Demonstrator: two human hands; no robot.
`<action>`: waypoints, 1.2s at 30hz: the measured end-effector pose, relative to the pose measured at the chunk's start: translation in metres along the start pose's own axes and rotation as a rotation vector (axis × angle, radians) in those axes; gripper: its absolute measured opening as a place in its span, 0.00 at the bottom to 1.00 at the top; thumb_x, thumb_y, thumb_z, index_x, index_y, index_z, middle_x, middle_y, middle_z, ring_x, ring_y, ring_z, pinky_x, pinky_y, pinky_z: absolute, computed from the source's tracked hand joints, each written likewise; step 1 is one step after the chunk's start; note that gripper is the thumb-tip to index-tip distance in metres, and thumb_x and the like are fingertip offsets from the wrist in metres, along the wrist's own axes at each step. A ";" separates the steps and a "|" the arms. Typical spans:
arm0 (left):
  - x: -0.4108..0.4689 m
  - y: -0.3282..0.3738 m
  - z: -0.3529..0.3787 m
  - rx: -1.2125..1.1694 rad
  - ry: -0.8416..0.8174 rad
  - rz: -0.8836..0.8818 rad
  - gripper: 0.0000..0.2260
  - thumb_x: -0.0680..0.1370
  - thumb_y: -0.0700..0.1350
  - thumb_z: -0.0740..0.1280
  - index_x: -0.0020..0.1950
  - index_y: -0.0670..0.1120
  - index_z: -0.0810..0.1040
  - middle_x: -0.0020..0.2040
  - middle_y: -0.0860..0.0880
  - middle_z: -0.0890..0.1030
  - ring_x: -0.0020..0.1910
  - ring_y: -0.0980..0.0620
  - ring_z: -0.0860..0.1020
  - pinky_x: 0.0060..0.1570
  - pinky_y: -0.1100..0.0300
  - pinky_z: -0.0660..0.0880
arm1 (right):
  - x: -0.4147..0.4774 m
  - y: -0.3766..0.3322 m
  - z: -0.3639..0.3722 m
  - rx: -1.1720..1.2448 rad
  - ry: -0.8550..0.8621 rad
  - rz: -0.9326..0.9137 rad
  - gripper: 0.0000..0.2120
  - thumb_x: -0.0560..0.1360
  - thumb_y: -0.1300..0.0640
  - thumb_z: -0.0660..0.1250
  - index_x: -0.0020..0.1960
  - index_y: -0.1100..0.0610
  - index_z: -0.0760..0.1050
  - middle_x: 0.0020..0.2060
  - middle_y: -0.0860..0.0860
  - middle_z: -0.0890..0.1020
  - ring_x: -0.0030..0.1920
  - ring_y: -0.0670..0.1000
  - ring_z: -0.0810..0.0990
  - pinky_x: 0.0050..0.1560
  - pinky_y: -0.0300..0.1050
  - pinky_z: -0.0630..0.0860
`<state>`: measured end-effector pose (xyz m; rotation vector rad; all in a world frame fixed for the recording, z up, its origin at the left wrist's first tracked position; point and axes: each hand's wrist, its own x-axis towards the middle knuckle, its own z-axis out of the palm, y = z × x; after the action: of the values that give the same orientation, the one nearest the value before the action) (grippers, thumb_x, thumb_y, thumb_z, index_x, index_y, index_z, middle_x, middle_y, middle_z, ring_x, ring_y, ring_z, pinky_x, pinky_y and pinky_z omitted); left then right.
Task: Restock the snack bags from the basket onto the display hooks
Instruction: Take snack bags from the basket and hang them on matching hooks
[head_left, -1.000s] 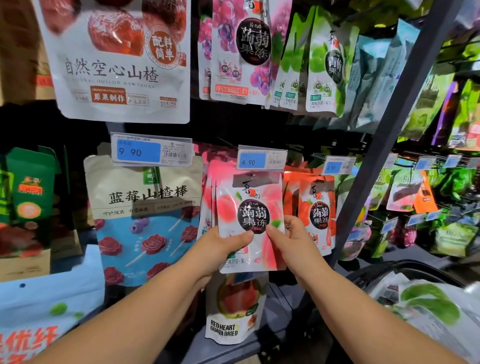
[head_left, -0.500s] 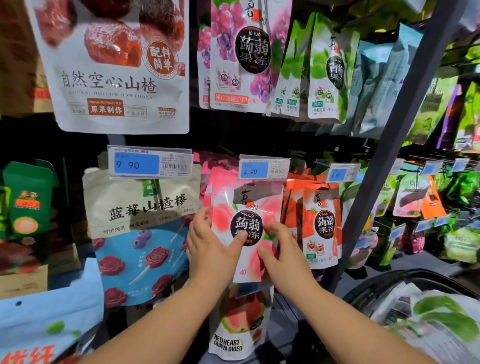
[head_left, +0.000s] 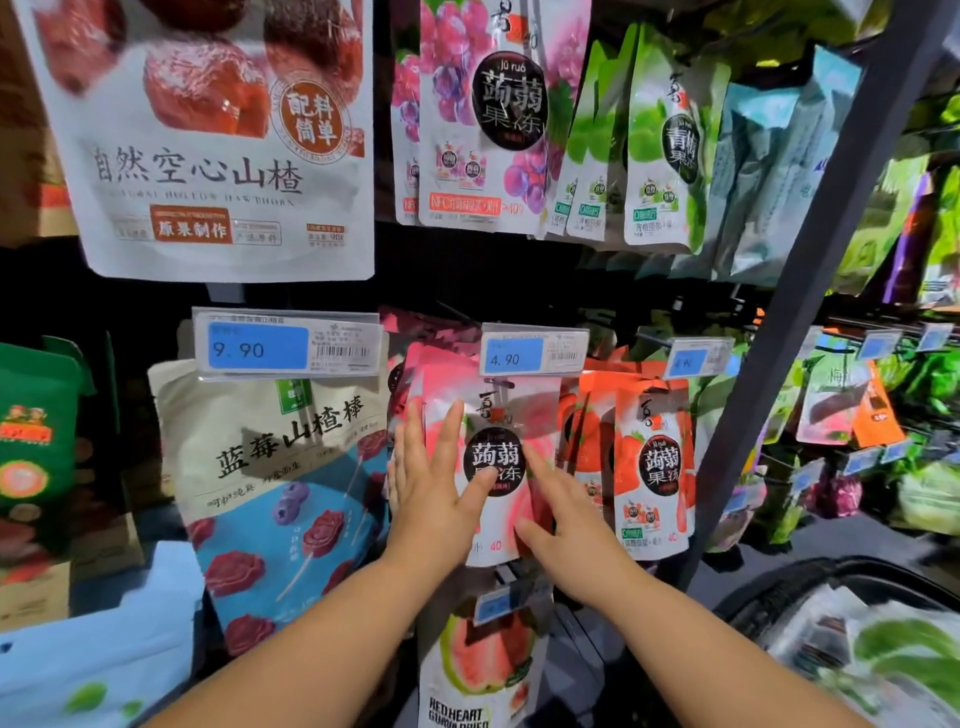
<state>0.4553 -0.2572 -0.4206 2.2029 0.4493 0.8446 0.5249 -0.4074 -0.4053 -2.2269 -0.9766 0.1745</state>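
Both hands flat on the hanging pink snack bag (head_left: 498, 415), mid-frame.
Left hand (head_left: 434, 483) and right hand (head_left: 566, 525) press it, fingers straight and spread.

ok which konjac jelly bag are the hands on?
The pink konjac jelly bag under the 4.90 price tag: left hand and right hand rest open on it. The orange-red bag and purple bag hang untouched.

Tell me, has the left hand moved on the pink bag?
Yes. The left hand slid upward, closer to the 4.90 price tag, now flat on the pink bag.
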 end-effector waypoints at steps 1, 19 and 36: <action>0.004 -0.001 0.000 0.003 -0.007 -0.004 0.34 0.80 0.56 0.63 0.72 0.70 0.40 0.71 0.65 0.28 0.77 0.55 0.32 0.76 0.44 0.38 | 0.003 0.000 0.000 0.001 -0.015 0.007 0.37 0.81 0.53 0.63 0.75 0.28 0.43 0.80 0.47 0.51 0.80 0.49 0.51 0.77 0.50 0.54; 0.002 0.005 0.001 -0.098 0.006 -0.093 0.33 0.82 0.48 0.63 0.79 0.62 0.45 0.79 0.54 0.33 0.80 0.50 0.43 0.75 0.49 0.50 | 0.011 -0.008 -0.007 -0.028 -0.073 0.031 0.33 0.83 0.54 0.59 0.80 0.40 0.46 0.80 0.47 0.54 0.79 0.48 0.54 0.77 0.49 0.55; -0.078 0.063 0.051 0.093 -0.322 0.156 0.27 0.82 0.53 0.62 0.78 0.49 0.60 0.81 0.47 0.47 0.80 0.50 0.43 0.76 0.52 0.45 | -0.055 0.008 -0.077 -0.125 0.152 0.148 0.22 0.84 0.55 0.57 0.78 0.53 0.62 0.77 0.57 0.59 0.76 0.56 0.59 0.74 0.48 0.59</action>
<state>0.4380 -0.3676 -0.4350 2.4289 0.1645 0.5395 0.5194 -0.4906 -0.3602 -2.3886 -0.7596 0.0102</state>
